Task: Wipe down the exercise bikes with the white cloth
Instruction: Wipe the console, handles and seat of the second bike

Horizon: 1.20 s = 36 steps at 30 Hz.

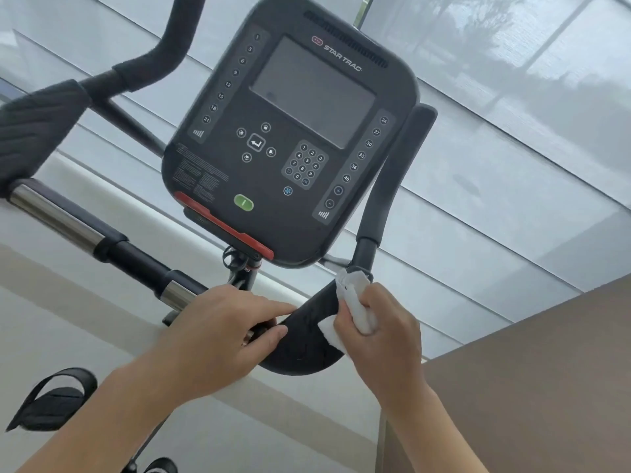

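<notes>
Contact between the white cloth (355, 310) and the right elbow pad (307, 339) of the exercise bike (290, 138) is shown in the head view. The cloth is bunched and clenched in the right hand (379, 336), with its fingers curled round it, and is pressed on the pad's right edge. The pad's long axis is seen to curve from lower left up to the right, where it meets the upright handlebar grip (386, 186); that grip lies directly above and beyond the cloth. The left hand (218, 332) is laid on the pad's left end, fingers nearly straight, nothing grasped; the pad is judged to be steadied by it. The right hand is the nearer one to the unwiped upright grip, so an upward stroke along the bar is judged likely.

The console (290, 138) is mounted above both hands. A pedal (56, 397) is visible at lower left. Shaded windows (512, 131) are seen behind, and a brown surface (532, 387) at the right.
</notes>
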### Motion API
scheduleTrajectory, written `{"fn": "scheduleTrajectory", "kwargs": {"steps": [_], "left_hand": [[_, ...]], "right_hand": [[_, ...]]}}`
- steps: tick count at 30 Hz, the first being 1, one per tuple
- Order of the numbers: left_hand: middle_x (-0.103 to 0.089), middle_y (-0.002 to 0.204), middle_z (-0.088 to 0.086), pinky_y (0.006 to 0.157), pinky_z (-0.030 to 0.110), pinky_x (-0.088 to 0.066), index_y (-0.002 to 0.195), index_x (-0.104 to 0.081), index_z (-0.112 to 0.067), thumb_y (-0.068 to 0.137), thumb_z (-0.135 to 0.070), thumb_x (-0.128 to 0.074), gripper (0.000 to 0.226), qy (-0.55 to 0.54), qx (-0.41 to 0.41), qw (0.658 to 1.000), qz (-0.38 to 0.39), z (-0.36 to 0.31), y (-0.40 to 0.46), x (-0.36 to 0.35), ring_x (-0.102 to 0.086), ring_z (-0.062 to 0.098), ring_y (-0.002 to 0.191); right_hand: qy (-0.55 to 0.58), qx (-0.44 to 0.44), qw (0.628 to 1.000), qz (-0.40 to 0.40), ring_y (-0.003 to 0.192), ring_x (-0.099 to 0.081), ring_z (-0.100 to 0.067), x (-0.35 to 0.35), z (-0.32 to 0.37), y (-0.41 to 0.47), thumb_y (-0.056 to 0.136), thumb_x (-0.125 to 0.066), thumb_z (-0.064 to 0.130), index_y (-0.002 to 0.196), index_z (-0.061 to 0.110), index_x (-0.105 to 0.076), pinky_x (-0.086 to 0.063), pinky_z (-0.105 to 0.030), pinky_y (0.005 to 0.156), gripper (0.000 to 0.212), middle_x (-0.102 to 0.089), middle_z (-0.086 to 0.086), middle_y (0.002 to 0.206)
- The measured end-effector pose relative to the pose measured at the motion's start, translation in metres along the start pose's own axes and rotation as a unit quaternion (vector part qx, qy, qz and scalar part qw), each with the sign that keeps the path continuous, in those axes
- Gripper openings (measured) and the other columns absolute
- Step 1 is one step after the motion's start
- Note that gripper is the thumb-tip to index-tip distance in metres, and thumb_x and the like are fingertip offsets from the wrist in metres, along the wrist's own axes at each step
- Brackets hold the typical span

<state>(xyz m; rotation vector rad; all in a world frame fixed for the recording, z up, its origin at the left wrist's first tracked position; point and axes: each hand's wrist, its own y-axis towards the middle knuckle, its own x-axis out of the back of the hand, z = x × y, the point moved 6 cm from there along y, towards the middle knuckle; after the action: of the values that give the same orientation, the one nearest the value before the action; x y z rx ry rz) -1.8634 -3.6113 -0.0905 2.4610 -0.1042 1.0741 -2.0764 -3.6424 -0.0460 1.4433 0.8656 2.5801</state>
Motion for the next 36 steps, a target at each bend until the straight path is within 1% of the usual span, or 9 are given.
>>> {"fn": "scheduleTrajectory", "kwargs": {"steps": [3, 6, 12, 15, 19, 23, 26, 31, 36], "left_hand": [[-0.069, 0.080, -0.024, 0.075, 0.028, -0.053, 0.129, -0.067, -0.045, 0.098, -0.054, -0.047, 0.039, 0.002, -0.001, 1.000, 0.008, 0.000, 0.000, 0.002, -0.061, 0.004, 0.074], [-0.068, 0.081, -0.026, 0.079, 0.026, -0.050, 0.132, -0.067, -0.043, 0.097, -0.058, -0.045, 0.044, 0.004, 0.001, 1.000, 0.020, -0.002, -0.001, 0.002, -0.061, 0.004, 0.077], [-0.066, 0.093, -0.029, 0.095, 0.029, -0.047, 0.135, -0.060, -0.045, 0.090, -0.074, -0.052, 0.054, 0.025, -0.002, 0.999, 0.044, 0.003, -0.012, -0.001, -0.058, 0.001, 0.091], [-0.068, 0.093, -0.027, 0.097, 0.029, -0.045, 0.132, -0.062, -0.042, 0.087, -0.073, -0.059, 0.055, 0.027, -0.017, 0.999, 0.040, 0.002, -0.012, -0.002, -0.060, 0.002, 0.089], [-0.068, 0.095, -0.027, 0.100, 0.028, -0.045, 0.131, -0.063, -0.042, 0.083, -0.076, -0.060, 0.059, 0.032, -0.014, 0.999, 0.038, 0.002, -0.012, -0.002, -0.060, 0.001, 0.091], [-0.068, 0.095, -0.029, 0.096, 0.021, -0.040, 0.132, -0.062, -0.042, 0.080, -0.077, -0.062, 0.063, 0.037, -0.008, 0.998, 0.041, 0.002, -0.012, -0.003, -0.057, -0.002, 0.089], [-0.068, 0.096, -0.028, 0.097, 0.020, -0.036, 0.132, -0.061, -0.042, 0.079, -0.076, -0.062, 0.064, 0.037, -0.005, 0.998, 0.048, 0.002, -0.013, -0.004, -0.057, -0.002, 0.089], [-0.068, 0.094, -0.026, 0.099, 0.022, -0.037, 0.132, -0.061, -0.043, 0.080, -0.074, -0.062, 0.061, 0.041, -0.007, 0.997, 0.058, 0.003, -0.012, -0.007, -0.059, 0.001, 0.089], [-0.069, 0.092, -0.025, 0.096, 0.022, -0.039, 0.132, -0.064, -0.040, 0.079, -0.072, -0.064, 0.061, 0.037, -0.003, 0.998, 0.051, 0.005, -0.011, -0.007, -0.060, -0.001, 0.087]], "right_hand": [[-0.049, -0.044, 0.998, -0.006, 0.060, -0.028, -0.019, -0.006, -0.010, 0.049, 0.089, -0.072, 0.025, 0.075, 0.018, -0.033, -0.029, -0.028, 0.051, 0.042, -0.034, 0.001, 0.063], [-0.061, -0.067, 0.996, -0.010, 0.064, -0.031, -0.024, -0.012, -0.012, 0.075, 0.089, -0.066, 0.028, 0.076, 0.013, -0.034, -0.035, -0.037, 0.055, 0.038, -0.036, -0.007, 0.067], [-0.009, -0.044, 0.998, -0.038, 0.058, -0.028, -0.016, -0.002, -0.005, 0.017, 0.089, -0.074, 0.019, 0.077, 0.027, -0.031, -0.024, -0.022, 0.053, 0.045, -0.030, 0.009, 0.063], [0.020, -0.011, 0.999, -0.025, 0.055, -0.031, -0.013, 0.000, 0.003, -0.016, 0.088, -0.072, 0.021, 0.080, 0.035, -0.028, -0.023, -0.013, 0.052, 0.046, -0.029, 0.017, 0.063], [0.004, 0.003, 1.000, -0.016, 0.055, -0.029, -0.014, -0.001, 0.001, 0.008, 0.088, -0.075, 0.021, 0.079, 0.031, -0.031, -0.027, -0.020, 0.052, 0.046, -0.030, 0.016, 0.063], [-0.041, -0.048, 0.997, -0.033, 0.062, -0.036, -0.028, -0.009, -0.004, 0.053, 0.090, -0.073, 0.025, 0.077, 0.014, -0.039, -0.034, -0.033, 0.054, 0.038, -0.037, -0.004, 0.066], [-0.042, -0.054, 0.997, -0.040, 0.062, -0.037, -0.026, -0.008, -0.001, 0.045, 0.090, -0.073, 0.024, 0.077, 0.014, -0.039, -0.033, -0.033, 0.054, 0.038, -0.038, -0.002, 0.066], [-0.013, -0.003, 1.000, -0.020, 0.056, -0.034, -0.016, -0.003, 0.014, -0.018, 0.087, -0.075, 0.020, 0.079, 0.024, -0.038, -0.028, -0.022, 0.049, 0.038, -0.035, 0.012, 0.066], [-0.031, 0.031, 0.999, 0.013, 0.054, -0.037, -0.018, -0.007, 0.014, -0.007, 0.088, -0.076, 0.022, 0.077, 0.021, -0.041, -0.032, -0.026, 0.047, 0.037, -0.037, 0.010, 0.065]]}}
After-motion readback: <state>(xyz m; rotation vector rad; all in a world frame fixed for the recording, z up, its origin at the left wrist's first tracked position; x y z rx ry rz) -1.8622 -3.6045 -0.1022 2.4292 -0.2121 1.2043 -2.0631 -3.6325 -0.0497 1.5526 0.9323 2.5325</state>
